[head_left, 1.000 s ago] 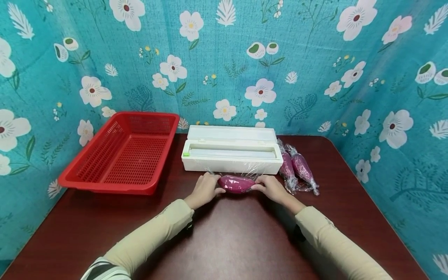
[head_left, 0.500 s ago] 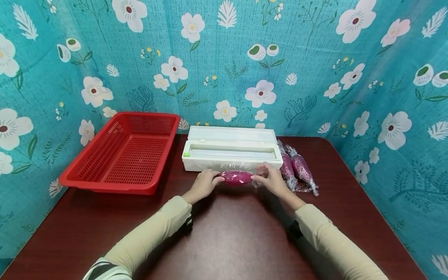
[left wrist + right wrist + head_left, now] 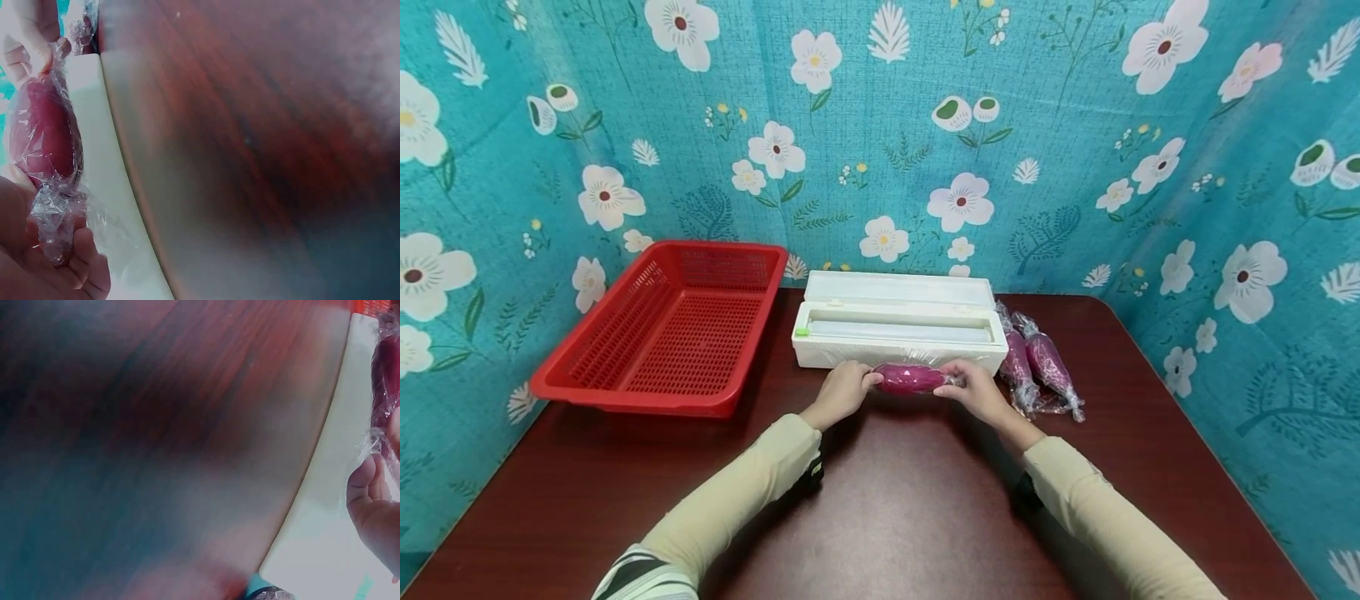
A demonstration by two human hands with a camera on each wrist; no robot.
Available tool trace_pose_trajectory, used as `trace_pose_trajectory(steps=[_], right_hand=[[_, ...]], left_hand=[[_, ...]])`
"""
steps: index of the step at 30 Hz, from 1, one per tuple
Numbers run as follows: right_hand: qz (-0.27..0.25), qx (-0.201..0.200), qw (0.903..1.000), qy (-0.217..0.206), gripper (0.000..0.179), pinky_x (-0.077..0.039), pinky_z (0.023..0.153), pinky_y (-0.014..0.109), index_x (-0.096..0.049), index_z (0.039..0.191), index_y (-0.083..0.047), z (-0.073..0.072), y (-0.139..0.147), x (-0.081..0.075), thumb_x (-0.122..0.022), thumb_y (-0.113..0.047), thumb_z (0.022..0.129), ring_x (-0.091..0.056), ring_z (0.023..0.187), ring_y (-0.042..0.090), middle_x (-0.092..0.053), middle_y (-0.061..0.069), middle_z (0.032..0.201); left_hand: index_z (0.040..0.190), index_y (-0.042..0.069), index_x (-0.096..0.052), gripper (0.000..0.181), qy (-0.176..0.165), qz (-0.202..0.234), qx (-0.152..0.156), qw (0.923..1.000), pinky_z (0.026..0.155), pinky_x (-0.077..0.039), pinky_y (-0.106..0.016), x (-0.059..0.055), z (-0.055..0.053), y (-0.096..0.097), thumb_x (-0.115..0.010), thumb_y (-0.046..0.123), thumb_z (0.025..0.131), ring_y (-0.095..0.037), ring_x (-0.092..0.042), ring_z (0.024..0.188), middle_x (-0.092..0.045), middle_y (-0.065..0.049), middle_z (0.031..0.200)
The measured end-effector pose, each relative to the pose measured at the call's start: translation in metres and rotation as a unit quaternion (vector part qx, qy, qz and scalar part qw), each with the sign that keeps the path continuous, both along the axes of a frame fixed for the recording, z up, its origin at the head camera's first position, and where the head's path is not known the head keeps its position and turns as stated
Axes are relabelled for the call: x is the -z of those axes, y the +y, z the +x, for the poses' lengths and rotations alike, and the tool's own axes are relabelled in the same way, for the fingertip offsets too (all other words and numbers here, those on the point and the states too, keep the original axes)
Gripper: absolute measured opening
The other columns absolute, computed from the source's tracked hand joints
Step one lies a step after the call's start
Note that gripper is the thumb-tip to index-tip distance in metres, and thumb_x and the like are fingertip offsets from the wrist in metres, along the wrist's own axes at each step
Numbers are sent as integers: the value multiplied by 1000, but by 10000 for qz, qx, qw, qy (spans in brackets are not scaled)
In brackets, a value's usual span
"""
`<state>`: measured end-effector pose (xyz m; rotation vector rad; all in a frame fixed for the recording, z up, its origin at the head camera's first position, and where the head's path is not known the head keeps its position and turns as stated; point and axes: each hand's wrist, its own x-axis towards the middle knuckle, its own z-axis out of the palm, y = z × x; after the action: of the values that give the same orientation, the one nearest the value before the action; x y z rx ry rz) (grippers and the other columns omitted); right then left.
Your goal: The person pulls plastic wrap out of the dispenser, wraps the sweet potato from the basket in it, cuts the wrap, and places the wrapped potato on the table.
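Observation:
A purple sweet potato [image 3: 908, 379] in clear cling film is held level between both hands, right in front of the white cling film box [image 3: 898, 354]. My left hand [image 3: 844, 390] pinches its left end. In the left wrist view, gathered film [image 3: 56, 215] bunches among the left fingers, and the sweet potato [image 3: 47, 134] shows shiny creases. My right hand [image 3: 977, 393] pinches the other end, where twisted film sticks out past the fingers. Only part of the right hand [image 3: 375, 503] and the sweet potato [image 3: 386, 381] enters the right wrist view.
Two film-wrapped purple sweet potatoes [image 3: 1049, 363] lie to the right of the box. A red plastic basket [image 3: 730, 387] stands at the left. The box lid [image 3: 898, 288] is raised at the back, near the flowered curtain [image 3: 850, 125]. Dark wooden table [image 3: 917, 500] lies in front.
The sweet potato has shifted slightly away from the person, closer to the box. The right fingers spread half a second ago and now grip the film at the right end, which looks more gathered.

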<state>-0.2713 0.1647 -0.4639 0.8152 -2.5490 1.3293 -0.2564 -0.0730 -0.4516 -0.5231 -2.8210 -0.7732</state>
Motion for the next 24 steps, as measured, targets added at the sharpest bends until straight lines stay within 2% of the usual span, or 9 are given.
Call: trace_pose_trajectory(steps=[8, 14, 19, 24], right_hand=[[227, -55, 9997, -35, 19, -42, 53, 24, -62, 85, 6, -9, -2, 1, -71, -2, 71, -48, 56, 8, -61, 7, 70], [468, -178, 9987, 62, 9, -39, 51, 24, -58, 78, 4, -14, -3, 0, -66, -1, 76, -45, 54, 7, -55, 3, 62], [747, -186, 9967, 253, 9, -40, 53, 26, -58, 76, 3, -15, -5, -1, -65, -2, 77, -46, 55, 10, -54, 2, 62], [1101, -54, 9933, 352, 11, -41, 56, 29, -59, 78, 4, -15, -8, -1, -65, -4, 76, -48, 57, 13, -55, 4, 65]], left_hand=[[52, 13, -44, 39, -50, -32, -231, 9997, 48, -36, -27, 4, -9, 2, -55, 26, 88, -12, -38, 50, -34, 6, 49], [48, 14, -32, 48, -226, -80, -477, 9986, 43, -36, -30, 3, -13, 6, -51, 30, 90, -14, -35, 47, -26, 4, 47], [48, 14, -32, 49, -267, -278, -649, 9971, 44, -39, -33, 4, -16, 8, -50, 30, 91, -17, -41, 48, -30, 2, 46], [48, 14, -35, 48, -536, -356, -748, 9951, 42, -38, -33, 4, -20, 8, -49, 31, 91, -17, -44, 50, -36, 1, 48]])
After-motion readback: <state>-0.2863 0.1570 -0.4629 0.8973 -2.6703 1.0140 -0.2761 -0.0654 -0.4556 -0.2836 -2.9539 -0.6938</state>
